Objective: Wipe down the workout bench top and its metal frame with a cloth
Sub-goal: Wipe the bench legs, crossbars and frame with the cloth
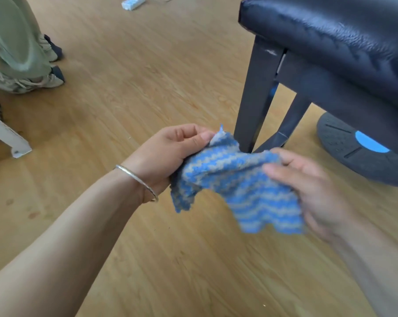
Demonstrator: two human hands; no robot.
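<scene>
While both hands pinch the cloth [234, 181] low over the floor, left hand [170, 154] at its far-left corner and right hand [308, 191] on its right edge, she should fold it into a flat pad before rubbing the bench [330, 42] leg [255, 97] just beyond.

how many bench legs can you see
2. One leg stands just beyond the cloth; the other leg slants behind it, to the right. More may be hidden past the picture's edge.
</scene>
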